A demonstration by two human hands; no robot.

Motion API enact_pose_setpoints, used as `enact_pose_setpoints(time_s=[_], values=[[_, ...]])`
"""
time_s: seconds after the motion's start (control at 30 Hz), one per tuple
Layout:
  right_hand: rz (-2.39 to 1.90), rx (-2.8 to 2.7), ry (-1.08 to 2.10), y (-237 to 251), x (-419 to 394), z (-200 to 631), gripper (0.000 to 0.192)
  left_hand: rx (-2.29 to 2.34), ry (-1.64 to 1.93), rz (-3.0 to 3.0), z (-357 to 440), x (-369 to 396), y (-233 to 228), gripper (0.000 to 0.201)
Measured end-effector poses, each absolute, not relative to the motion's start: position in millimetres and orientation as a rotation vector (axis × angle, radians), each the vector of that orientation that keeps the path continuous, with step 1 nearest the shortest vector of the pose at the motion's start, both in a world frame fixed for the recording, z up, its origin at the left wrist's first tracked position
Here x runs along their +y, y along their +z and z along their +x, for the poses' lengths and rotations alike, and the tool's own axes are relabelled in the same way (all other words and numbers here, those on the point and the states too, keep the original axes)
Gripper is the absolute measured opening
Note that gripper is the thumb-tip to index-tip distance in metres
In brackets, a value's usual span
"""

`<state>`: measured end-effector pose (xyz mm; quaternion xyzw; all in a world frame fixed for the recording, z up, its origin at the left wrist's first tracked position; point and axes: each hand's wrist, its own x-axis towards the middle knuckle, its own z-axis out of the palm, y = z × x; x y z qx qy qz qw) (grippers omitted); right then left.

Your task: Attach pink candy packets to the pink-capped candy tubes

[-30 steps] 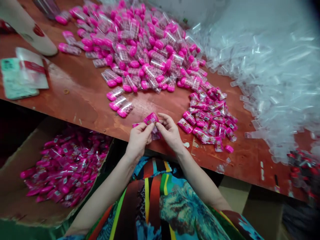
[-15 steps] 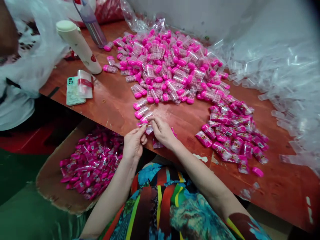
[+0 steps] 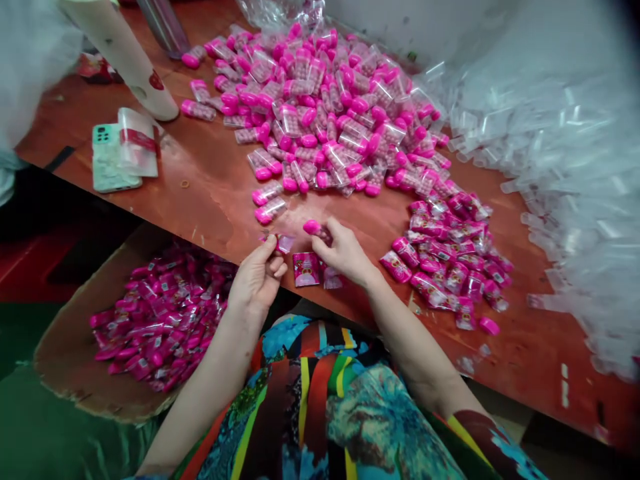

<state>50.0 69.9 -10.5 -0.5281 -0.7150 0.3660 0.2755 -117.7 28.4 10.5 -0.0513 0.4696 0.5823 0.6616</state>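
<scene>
Between the thumb and fingers of my left hand (image 3: 259,275) is a small pink-and-clear printed sleeve (image 3: 285,244). My right hand (image 3: 346,255) pinches a small clear bottle with a pink cap (image 3: 312,227), its cap pointing left toward the sleeve. The two hands are a short way apart, above the table's near edge. Flat pink printed sleeves (image 3: 306,269) lie on the table below and between them. Just beyond my left hand, two more pink-capped bottles (image 3: 270,211) lie side by side.
A large heap of pink-capped bottles (image 3: 310,113) covers the back of the red table (image 3: 210,213). Wrapped bottles (image 3: 450,260) and clear plastic pieces (image 3: 550,173) lie right. A phone (image 3: 107,157) and a white tumbler (image 3: 130,60) are left. A cardboard box (image 3: 65,347) holds wrapped bottles below.
My hands have moved apart. My right hand has taken a bottle from the short row, where fewer now lie. The view has shifted, so the table things sit further left.
</scene>
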Motion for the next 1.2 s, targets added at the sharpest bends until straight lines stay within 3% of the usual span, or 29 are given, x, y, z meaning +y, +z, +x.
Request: enact_pose_setpoints(time_s=[0.17,0.27,0.47,0.7,0.87,1.03,1.2], values=[[-1.068,-1.004,1.837,0.1,26.2,87.8,0.023,0.943,1.152,-0.120,-78.4,38.1,20.2,0.022],[-0.893,-0.686,1.988,-2.6,6.5,107.5,0.031,0.873,1.060,-0.085,-54.9,39.5,22.7,0.020],[-0.935,-0.511,1.892,-5.9,-20.8,139.0,0.036,0.889,0.968,-0.014,-11.1,31.9,11.8,0.021],[-1.163,-0.667,1.558,-8.6,-44.2,154.1,0.035,0.942,0.918,-0.008,24.2,20.6,5.3,0.021],[-1.249,-0.646,1.559,-10.9,-50.0,162.7,0.054,0.978,0.895,0.016,33.7,19.7,3.4,0.024],[-1.144,-0.502,1.583,-7.2,-54.5,167.1,0.028,0.908,0.849,0.040,37.8,16.7,-2.9,0.020],[-1.144,-0.498,1.405,-16.8,-61.2,162.2,0.037,0.890,0.848,0.037,42.0,12.2,-8.0,0.016]])
